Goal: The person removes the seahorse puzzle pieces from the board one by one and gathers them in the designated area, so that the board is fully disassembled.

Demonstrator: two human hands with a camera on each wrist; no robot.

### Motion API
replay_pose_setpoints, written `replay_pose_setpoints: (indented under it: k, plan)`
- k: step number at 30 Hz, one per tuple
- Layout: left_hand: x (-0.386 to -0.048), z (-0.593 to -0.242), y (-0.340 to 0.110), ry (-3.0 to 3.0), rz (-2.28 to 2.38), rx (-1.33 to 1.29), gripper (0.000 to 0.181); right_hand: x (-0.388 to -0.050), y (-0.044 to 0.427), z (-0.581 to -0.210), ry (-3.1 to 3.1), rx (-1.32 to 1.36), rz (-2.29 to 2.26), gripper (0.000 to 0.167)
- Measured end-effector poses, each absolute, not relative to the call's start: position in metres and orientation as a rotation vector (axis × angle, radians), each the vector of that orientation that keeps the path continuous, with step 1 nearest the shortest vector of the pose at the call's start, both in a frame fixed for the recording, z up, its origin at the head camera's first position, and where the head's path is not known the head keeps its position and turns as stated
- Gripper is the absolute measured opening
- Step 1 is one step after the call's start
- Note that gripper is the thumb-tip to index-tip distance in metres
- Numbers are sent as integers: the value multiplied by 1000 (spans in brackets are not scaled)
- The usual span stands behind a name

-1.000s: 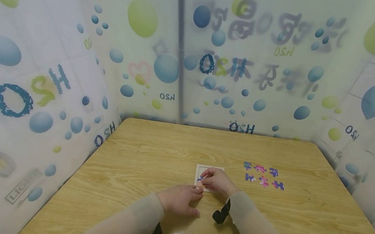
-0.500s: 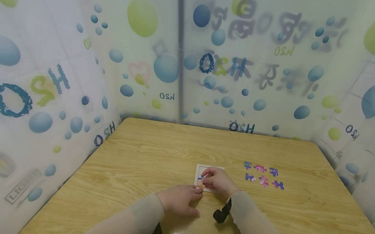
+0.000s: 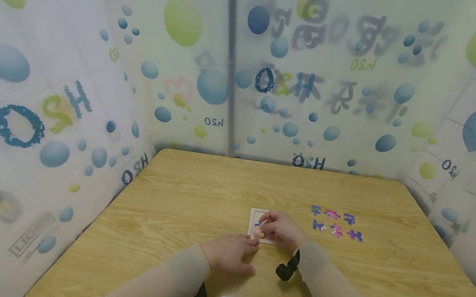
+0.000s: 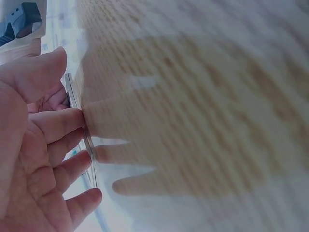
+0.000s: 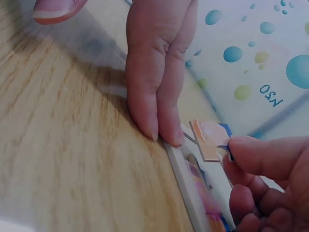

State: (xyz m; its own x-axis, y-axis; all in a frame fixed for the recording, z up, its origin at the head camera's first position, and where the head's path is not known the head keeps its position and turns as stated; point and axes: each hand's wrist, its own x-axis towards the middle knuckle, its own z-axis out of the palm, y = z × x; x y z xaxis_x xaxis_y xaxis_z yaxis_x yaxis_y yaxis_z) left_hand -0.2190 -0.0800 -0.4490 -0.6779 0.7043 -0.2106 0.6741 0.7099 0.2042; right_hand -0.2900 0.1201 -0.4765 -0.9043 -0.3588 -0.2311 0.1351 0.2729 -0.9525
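My right hand pinches a jigsaw piece between thumb and index finger, just above a pale, shallow puzzle tray. The piece is peach-coloured with a blue edge and sits tilted in the right wrist view. My left hand lies at the tray's near left corner, its fingertips touching the rim. Its fingers are extended in the right wrist view, thumb apart. Inside the tray, next to the near rim, lies a pink and orange piece; much of the tray is hidden behind my right hand.
Right of the tray, several purple and pink jigsaw pieces lie in two rows on the wooden table. Curtain-like walls printed with blue and green dots stand around the table's back and sides.
My right hand has shifted slightly to the right over the tray, the peach piece still pinched in it. My left hand has stayed at the tray's corner.
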Motion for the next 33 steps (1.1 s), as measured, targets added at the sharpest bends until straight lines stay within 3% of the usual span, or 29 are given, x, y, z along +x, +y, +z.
replay_pose_setpoints:
  k: [13, 25, 33]
  plan:
    - [-218, -446, -78, 2657, 159, 1077, 65, -292, 144, -470, 2238, -122, -1669, 15]
    - [-219, -450, -79, 2652, 154, 1088, 66, -288, 199, -467, 2326, -74, -1572, 25]
    - [-219, -452, -80, 2656, 148, 1084, 66, -280, 232, -464, 2408, -125, -1472, 20]
